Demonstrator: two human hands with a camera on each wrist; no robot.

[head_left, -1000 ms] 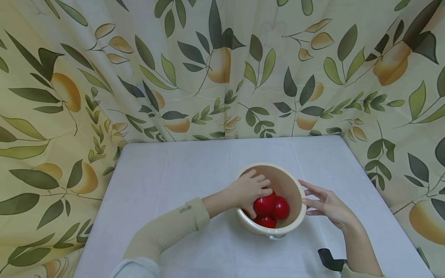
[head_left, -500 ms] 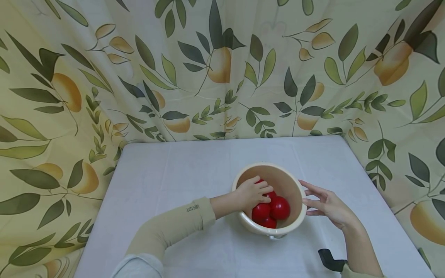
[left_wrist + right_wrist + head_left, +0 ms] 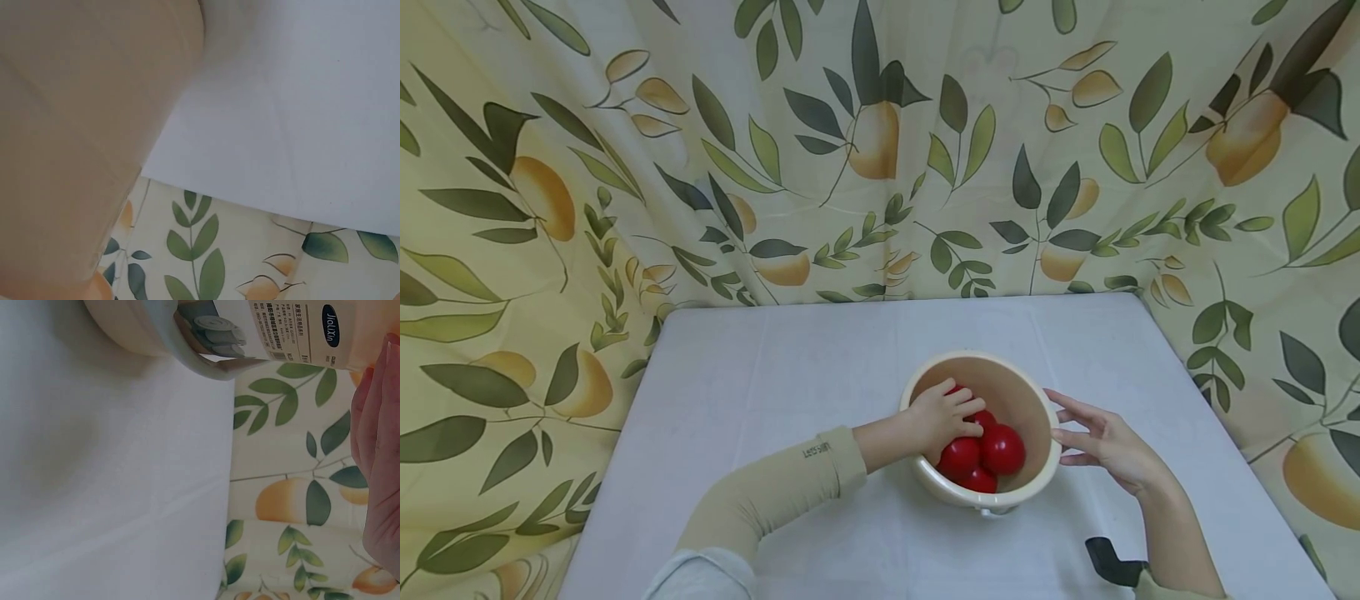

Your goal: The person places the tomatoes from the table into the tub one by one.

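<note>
A cream bucket (image 3: 1045, 483) stands on the table, with several glossy red balls (image 3: 1003, 450) inside. My left hand (image 3: 942, 417) reaches over its left rim, fingers spread and curved over a red ball that is mostly covered by them; the thumb is hidden. My right hand (image 3: 1105, 442) touches the bucket's right side with straight, parted fingers. In the right wrist view the bucket's printed label (image 3: 281, 331) and a curved handle (image 3: 215, 370) show beside my right fingers (image 3: 369, 419). The left wrist view shows mostly a beige surface and none of the fingers.
A white cloth covers the table (image 3: 790, 367). A leaf-and-fruit patterned curtain (image 3: 820, 167) hangs behind and at both sides. A black bracket-like piece (image 3: 1112, 565) sticks out at my right wrist. Beige sleeves cover my forearms.
My left hand has moved right and deeper into the bucket, then slightly back left. The red balls under it have shifted a little. My right hand and the bucket stay put.
</note>
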